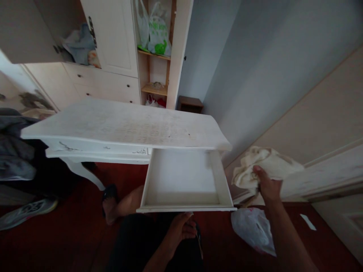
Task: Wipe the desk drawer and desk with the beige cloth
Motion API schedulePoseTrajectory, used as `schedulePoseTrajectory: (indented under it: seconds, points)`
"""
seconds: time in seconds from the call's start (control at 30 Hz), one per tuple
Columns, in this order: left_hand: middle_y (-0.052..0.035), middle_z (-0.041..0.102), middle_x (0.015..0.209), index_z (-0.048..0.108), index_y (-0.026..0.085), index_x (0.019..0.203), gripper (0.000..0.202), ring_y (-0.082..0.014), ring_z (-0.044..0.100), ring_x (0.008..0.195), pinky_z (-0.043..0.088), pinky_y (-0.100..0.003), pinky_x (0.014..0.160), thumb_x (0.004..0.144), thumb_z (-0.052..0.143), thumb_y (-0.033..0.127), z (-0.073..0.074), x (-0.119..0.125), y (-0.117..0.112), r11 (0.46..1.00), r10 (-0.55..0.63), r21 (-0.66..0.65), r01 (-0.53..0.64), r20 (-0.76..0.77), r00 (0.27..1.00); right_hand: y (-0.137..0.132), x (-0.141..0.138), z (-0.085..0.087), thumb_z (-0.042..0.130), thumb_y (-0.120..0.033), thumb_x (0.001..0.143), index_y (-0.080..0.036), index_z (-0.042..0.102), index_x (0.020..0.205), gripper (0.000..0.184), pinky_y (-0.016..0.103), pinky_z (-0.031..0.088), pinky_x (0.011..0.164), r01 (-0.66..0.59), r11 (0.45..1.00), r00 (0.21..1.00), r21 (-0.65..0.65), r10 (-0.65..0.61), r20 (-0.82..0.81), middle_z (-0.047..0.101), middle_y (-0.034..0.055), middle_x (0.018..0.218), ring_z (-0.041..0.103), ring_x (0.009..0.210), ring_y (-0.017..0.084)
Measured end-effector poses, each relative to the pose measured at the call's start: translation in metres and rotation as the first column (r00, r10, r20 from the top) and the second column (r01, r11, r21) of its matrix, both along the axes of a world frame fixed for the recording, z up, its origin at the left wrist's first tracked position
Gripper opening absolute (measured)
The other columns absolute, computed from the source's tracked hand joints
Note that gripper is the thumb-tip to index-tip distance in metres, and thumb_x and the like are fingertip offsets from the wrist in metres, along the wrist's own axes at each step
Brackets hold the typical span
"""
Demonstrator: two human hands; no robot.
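A white desk (107, 117) stands in front of me, its top smudged with grey marks. Its right drawer (181, 177) is pulled far out toward me, with a bare white bottom. Off to the right of the drawer, my right hand (269, 187) grips a crumpled cream cloth (263, 166), thumb on top, held up near the wall. Just below the drawer front, my left hand (180, 230) has its fingers curled in. A small pale bit shows at its fingertips, but what it holds, if anything, is unclear.
On the red floor at right lies a white plastic bag (252, 228), with a white strip (307, 221) farther right. A shoe (28, 213) lies at left. Behind the desk stands a white wardrobe (116, 37) beside shelves with bags (159, 34). Dark clothing (14, 147) is piled at left.
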State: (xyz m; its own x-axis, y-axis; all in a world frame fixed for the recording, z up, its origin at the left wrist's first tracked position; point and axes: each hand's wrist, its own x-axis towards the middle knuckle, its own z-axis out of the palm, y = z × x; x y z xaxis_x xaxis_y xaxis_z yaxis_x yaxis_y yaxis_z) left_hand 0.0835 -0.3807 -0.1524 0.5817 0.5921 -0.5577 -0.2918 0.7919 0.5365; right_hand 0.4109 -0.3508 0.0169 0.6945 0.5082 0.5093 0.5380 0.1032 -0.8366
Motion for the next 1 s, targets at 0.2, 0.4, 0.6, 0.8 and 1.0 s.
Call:
schedulePoseTrajectory:
  seconds: [0.2,0.4,0.6,0.8,1.0]
  points:
    - [-0.0063,0.074,0.076,0.066,0.017,0.092,0.060,-0.0197,0.072,0.064,0.054,-0.031,0.063,0.062,0.083,0.066,-0.014,0.007,0.000,0.999,0.036,-0.019,-0.036,0.002,0.999,0.155,-0.058,0.049,0.077,-0.058,0.071,-0.017,0.069,0.111,0.058,0.052,0.053,0.098,-0.260,0.945,0.816,-0.197,0.324,0.479,0.073,0.0147,0.116,0.067,0.109,0.034]
    - [-0.0076,0.074,0.080,0.069,0.016,0.089,0.052,-0.0190,0.071,0.067,0.053,-0.030,0.065,0.066,0.083,0.061,-0.016,0.010,0.003,0.999,0.042,-0.012,-0.042,0.001,0.999,0.252,-0.107,0.037,0.066,-0.047,0.084,-0.013,0.058,0.132,0.059,0.051,0.050,0.100,-0.011,0.767,0.447,-0.641,0.578,0.683,0.058,0.0209,0.140,0.056,0.124,0.038]
    - [-0.0075,0.073,0.083,0.074,0.016,0.091,0.050,-0.0176,0.069,0.068,0.052,-0.030,0.067,0.066,0.083,0.059,-0.024,0.006,0.006,0.996,0.033,0.087,-0.029,-0.037,0.999,0.280,-0.107,0.023,0.067,-0.070,0.077,-0.013,0.044,0.148,0.094,0.072,0.022,0.114,0.141,0.741,0.429,-0.656,0.552,0.715,0.043,0.0251,0.155,0.034,0.143,0.049]
    - [-0.0095,0.074,0.086,0.074,0.013,0.093,0.052,-0.0191,0.070,0.071,0.055,-0.034,0.072,0.065,0.084,0.056,-0.007,-0.004,0.008,0.999,0.007,0.049,-0.007,-0.001,1.000,0.215,-0.106,0.026,0.050,-0.071,0.090,-0.014,0.037,0.154,0.087,0.067,0.021,0.119,-0.069,0.874,0.442,-0.482,0.459,0.770,0.039,0.0228,0.159,0.031,0.148,0.042]
    - [-0.0145,0.076,0.105,0.072,0.014,0.097,0.040,-0.0249,0.073,0.089,0.054,-0.042,0.089,0.067,0.088,0.034,0.003,-0.027,0.017,0.986,-0.165,0.032,0.162,0.193,0.967,0.103,-0.103,0.008,0.051,-0.054,0.097,-0.020,0.047,0.148,0.061,0.057,0.035,0.119,-0.249,0.861,0.448,-0.444,0.509,0.735,0.052,0.0162,0.149,0.045,0.141,0.033]
